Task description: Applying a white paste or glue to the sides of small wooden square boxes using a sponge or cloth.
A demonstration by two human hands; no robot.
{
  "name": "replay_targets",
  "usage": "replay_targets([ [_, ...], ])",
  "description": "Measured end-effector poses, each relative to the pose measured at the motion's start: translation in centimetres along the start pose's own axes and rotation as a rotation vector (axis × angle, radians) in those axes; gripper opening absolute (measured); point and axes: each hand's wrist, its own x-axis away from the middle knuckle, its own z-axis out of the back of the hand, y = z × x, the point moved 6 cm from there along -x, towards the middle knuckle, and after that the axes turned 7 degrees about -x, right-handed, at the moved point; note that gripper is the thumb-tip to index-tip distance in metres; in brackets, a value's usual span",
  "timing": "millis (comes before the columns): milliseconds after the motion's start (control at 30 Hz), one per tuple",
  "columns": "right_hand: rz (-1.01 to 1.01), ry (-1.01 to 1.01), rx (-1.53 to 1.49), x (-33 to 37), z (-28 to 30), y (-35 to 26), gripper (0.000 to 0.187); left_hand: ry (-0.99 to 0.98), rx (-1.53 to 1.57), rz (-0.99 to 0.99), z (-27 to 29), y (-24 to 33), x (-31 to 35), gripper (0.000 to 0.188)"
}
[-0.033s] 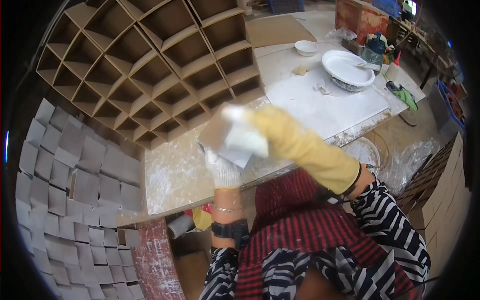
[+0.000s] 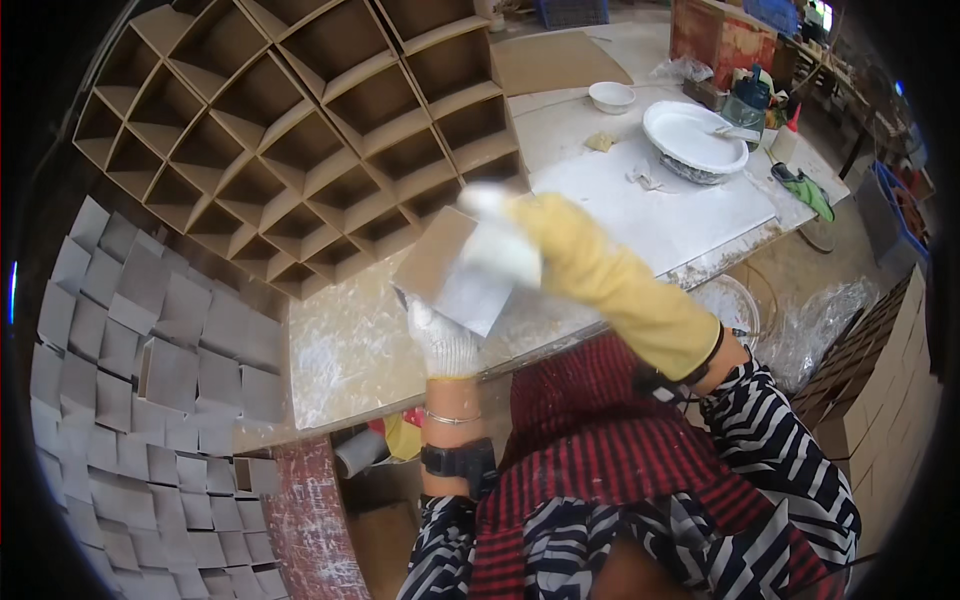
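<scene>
My left hand (image 2: 442, 338), in a white knitted glove, grips a small cardboard box (image 2: 430, 258) from below, just above the near part of the table. The box is tilted, with one brown face and one pale grey-white face showing. Over its right side is my right hand (image 2: 498, 238), white-gloved with a long yellow cuff. Motion smears its fingers, so what they hold, if anything, does not show. The box's underside and part of its pale face are hidden by my hands.
A brown compartment rack (image 2: 365, 115) stands at the back left, with stacked grey boxes (image 2: 165, 375) below it. On the table (image 2: 345, 350) are a white basin (image 2: 690, 138) with a brush, a small white bowl (image 2: 612, 97) and a green glove (image 2: 805, 190).
My right hand has slid slightly away from me, up along the box, so more of the pale face shows. My left hand and the box have barely shifted.
</scene>
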Motion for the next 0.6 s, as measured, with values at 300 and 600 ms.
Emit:
replay_targets([
  [300, 0.056, 0.042, -0.127, 0.1, -0.1, 0.3, 0.065, -0.118, -0.049, 0.126, -1.7, -1.0, 0.2, 0.056],
  [600, 0.041, -0.047, 0.197, -1.1, -0.5, -0.1, 0.069, -0.007, 0.016, 0.152, 1.6, -1.8, 1.6, 0.053],
])
